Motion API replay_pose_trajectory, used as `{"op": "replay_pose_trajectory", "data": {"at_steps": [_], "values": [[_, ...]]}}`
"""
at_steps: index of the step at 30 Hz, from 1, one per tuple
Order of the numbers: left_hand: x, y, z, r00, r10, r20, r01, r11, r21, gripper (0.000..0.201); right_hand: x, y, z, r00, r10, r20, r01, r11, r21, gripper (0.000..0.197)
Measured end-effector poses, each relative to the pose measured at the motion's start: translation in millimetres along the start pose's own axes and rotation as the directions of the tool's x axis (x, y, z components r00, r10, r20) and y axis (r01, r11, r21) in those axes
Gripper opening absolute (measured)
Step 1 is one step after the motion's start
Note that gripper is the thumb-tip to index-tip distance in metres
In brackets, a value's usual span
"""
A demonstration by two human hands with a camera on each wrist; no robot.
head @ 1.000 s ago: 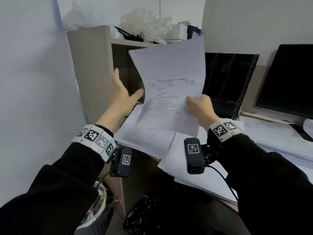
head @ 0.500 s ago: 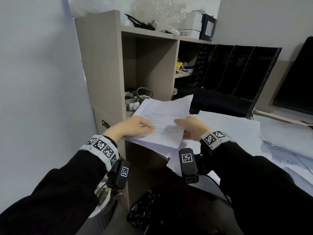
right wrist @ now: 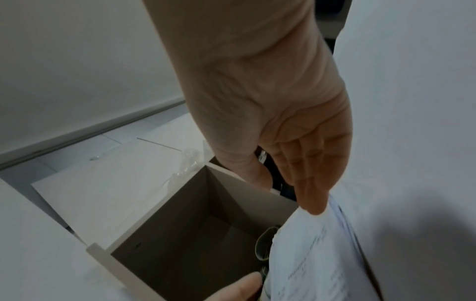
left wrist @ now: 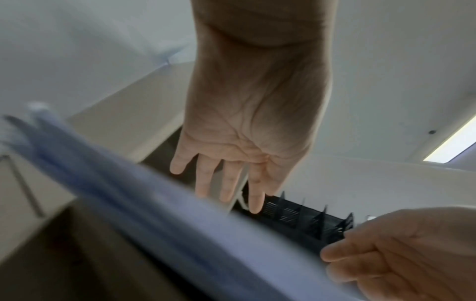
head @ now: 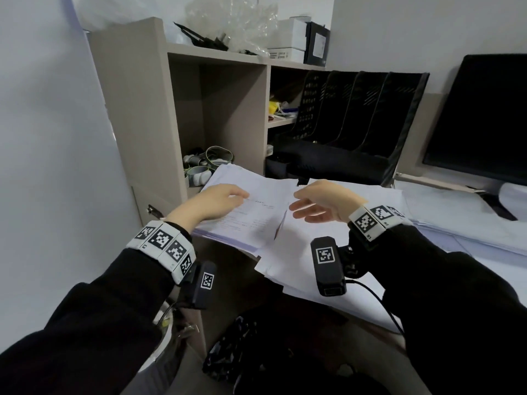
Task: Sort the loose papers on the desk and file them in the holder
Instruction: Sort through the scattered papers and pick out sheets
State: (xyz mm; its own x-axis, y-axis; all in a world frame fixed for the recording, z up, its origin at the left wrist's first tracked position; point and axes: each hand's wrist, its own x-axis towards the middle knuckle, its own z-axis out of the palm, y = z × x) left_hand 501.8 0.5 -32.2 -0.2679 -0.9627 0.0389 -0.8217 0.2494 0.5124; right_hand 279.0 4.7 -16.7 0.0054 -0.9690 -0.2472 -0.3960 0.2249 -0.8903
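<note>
1. Right now my left hand (head: 221,201) lies flat on the printed sheet (head: 253,215) that tops the left stack (head: 228,238), fingers straight, pressing rather than pinching.
2. My right hand (head: 322,205) floats just above the papers to its right, fingers loosely spread, holding nothing — in the right wrist view its fingertips (right wrist: 313,205) sit at the corner of a sheet, though I cannot tell if they touch it.
3. The holder (head: 350,121) stands at the back of the desk, just behind the papers, and its black slots look empty from here; by my reading no filing has begun.
4. The near stack (head: 302,277) overhangs the desk edge. A careless sweep of my right sleeve could tip those sheets to the floor.
5. The left stack sits askew and also juts past the edge beside the shelf unit (head: 137,109) — lifting my left hand quickly may drag the top sheet with it.
6. More papers (head: 456,218) lie under the monitor (head: 479,118), so the sorted piles could mix with these if I push anything rightward.
7. Loose sheets bend easily; fed one-handed into a slot, they could buckle at the divider.
</note>
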Motion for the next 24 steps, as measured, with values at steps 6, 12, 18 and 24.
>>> {"op": "replay_pose_trajectory", "data": {"at_steps": [6, 12, 18, 24], "values": [[-5, 101, 22, 0.971, 0.237, -0.006, -0.237, 0.969, -0.072, 0.036, -40, 24, -62, 0.994, -0.004, -0.113, -0.009, 0.993, -0.118, 0.023], [-1, 210, 63, 0.853, 0.390, 0.346, -0.387, 0.918, -0.082, 0.046, -94, 61, -143, 0.970, 0.116, -0.212, -0.171, 0.950, -0.263, 0.022], [6, 290, 120, 0.685, 0.332, 0.648, -0.534, 0.834, 0.138, 0.048, -155, 107, -218, 0.907, 0.214, -0.363, -0.354, 0.854, -0.381, 0.026], [7, 334, 163, 0.632, 0.298, 0.715, -0.641, 0.720, 0.266, 0.067, -192, 129, -233, 0.873, 0.317, -0.371, -0.486, 0.634, -0.601, 0.042]]}}
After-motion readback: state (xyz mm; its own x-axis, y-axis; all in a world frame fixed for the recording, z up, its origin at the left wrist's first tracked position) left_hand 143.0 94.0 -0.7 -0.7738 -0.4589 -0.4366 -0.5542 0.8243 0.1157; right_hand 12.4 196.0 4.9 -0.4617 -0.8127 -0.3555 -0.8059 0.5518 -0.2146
